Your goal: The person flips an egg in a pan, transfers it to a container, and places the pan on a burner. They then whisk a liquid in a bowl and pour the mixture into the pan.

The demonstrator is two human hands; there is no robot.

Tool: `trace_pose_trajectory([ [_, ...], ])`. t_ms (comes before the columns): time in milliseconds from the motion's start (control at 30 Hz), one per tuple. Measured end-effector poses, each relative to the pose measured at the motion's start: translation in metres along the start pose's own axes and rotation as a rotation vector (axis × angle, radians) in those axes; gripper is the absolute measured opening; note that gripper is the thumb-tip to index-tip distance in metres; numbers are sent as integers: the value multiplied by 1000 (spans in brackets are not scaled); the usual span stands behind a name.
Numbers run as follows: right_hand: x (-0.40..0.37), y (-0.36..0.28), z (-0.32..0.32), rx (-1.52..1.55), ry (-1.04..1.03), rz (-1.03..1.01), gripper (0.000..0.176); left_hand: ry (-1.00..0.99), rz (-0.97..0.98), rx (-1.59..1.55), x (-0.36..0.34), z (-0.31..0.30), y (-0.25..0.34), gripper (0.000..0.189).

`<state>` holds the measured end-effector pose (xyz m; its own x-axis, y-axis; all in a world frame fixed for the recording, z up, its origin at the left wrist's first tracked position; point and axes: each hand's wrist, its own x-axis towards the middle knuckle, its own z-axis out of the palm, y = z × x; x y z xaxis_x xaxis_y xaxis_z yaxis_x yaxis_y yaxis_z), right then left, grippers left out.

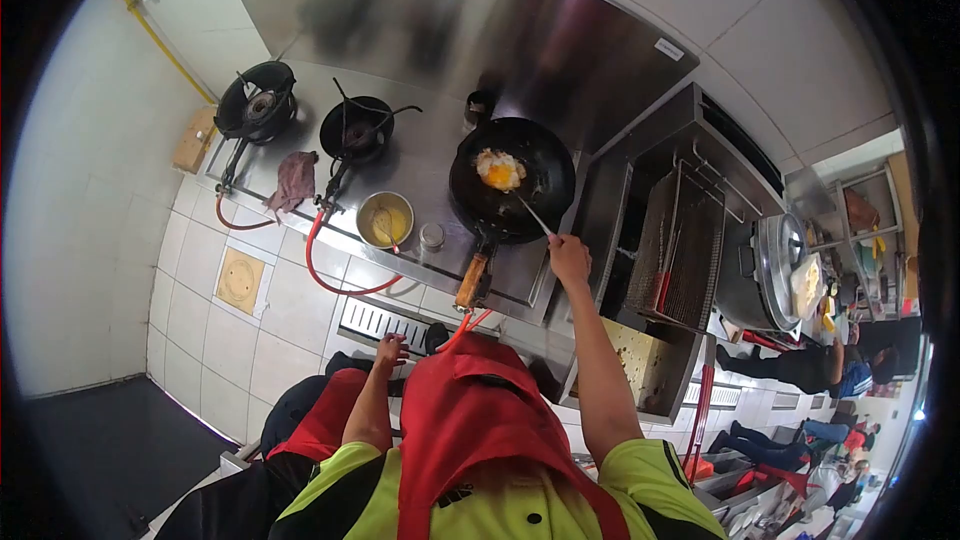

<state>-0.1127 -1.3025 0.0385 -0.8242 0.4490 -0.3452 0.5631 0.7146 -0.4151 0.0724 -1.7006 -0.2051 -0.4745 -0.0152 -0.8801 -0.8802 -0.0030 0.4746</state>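
Note:
A fried egg with a yellow yolk lies in the black wok on the steel stove. My right hand is closed around the handle of a slim metal cooking utensil. Its far end reaches the egg's lower edge, where its shape cannot be made out. The wok's wooden handle points toward me, untouched. Low in front of the stove, my left hand hangs with loosely bent fingers apart and nothing visible in it. Closest to it is my red apron.
Left of the wok stand a metal bowl with yellow liquid and a whisk, and a small jar. Two burners and a brown cloth are farther left. Fryer baskets stand right. A person in a red apron is close at my left.

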Motion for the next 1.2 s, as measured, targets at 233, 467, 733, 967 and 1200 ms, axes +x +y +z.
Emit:
trace_pose_trajectory([
  [233,-42,-29,-22,-208,282,-243,26,-22,-33,38,7,4,3,26],
  [467,-98,-19,4,-356,482,-521,22,-64,16,90,11,14,9,30],
  [733,-96,4,-20,-242,459,-375,25,-62,35,100,5,25,14,32],
  [967,-63,-2,-17,-295,203,-205,35,-84,39,127,14,23,6,31],
  [1200,-75,16,-16,-279,193,-216,35,-73,79,65,9,24,11,29],
])
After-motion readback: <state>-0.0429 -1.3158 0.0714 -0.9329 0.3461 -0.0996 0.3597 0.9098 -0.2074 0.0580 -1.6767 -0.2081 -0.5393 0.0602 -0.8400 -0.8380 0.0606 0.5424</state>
